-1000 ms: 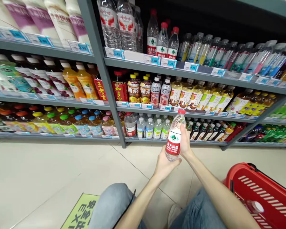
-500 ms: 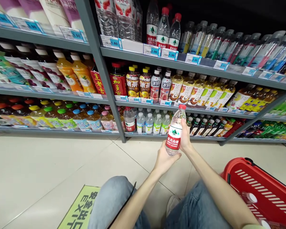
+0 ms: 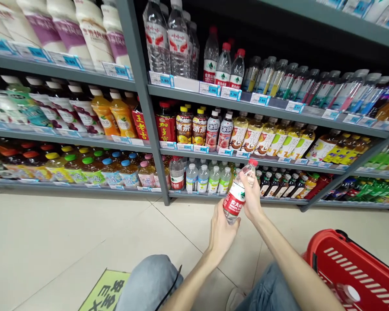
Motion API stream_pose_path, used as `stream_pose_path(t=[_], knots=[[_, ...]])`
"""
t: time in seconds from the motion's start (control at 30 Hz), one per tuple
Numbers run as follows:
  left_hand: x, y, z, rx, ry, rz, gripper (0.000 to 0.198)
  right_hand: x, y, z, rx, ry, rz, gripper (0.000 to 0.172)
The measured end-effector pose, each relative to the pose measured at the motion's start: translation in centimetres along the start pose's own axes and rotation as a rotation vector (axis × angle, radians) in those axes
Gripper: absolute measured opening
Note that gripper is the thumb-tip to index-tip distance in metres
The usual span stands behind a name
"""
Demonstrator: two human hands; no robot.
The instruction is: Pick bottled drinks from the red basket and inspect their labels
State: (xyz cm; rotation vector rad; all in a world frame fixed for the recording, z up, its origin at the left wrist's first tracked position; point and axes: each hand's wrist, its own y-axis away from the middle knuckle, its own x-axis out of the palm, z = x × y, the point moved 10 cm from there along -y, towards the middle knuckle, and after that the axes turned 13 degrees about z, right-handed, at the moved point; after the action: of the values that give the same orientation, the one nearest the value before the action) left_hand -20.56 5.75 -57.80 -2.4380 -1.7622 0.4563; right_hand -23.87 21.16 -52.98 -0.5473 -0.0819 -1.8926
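Observation:
A clear water bottle [image 3: 235, 199] with a red cap and a red and white label is held between both hands, in front of the lowest shelf. It leans, cap up and to the right. My left hand [image 3: 223, 229] is closed around its base from below. On the upper part, near the neck, my right hand [image 3: 252, 194] grips it from the right side. Similar red-capped bottles [image 3: 223, 65] stand on the upper shelf, and a larger red-capped bottle [image 3: 176, 175] is on the bottom shelf.
Shelves [image 3: 272, 105] of bottled drinks run across the view, split by a grey upright [image 3: 145, 99]. A red shopping basket [image 3: 324, 246] with clear bottles inside stands on the floor at my right. A green floor sign [image 3: 106, 289] lies by my left knee.
The bottle has tilted further to the right in my hands, and my right hand now covers more of its upper part. My view has tipped up, showing more of the upper shelves.

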Motion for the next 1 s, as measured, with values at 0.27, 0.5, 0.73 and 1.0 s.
stream_pose_path(t=[0.27, 0.5, 0.73, 1.0], knots=[[1.0, -0.8, -0.4, -0.077, 0.554, 0.145, 0.063, 0.2, -0.2, -0.9, 0.156, -0.281, 0.06, 0.045], [4.0, 0.1, 0.8, -0.262, 1.054, 0.29, 0.078, 0.7, -0.8, -1.0, 0.146, -0.555, 0.127, 0.039], [0.0, -0.3, -0.6, 0.199, 0.311, -0.07, 0.062, 1.3, -1.2, -1.3, 0.23, -0.493, 0.141, 0.045], [-0.5, 1.2, -3.5, 0.446, -0.128, -0.187, 0.051, 0.5, -1.4, -1.3, 0.188, -0.491, 0.136, 0.046]])
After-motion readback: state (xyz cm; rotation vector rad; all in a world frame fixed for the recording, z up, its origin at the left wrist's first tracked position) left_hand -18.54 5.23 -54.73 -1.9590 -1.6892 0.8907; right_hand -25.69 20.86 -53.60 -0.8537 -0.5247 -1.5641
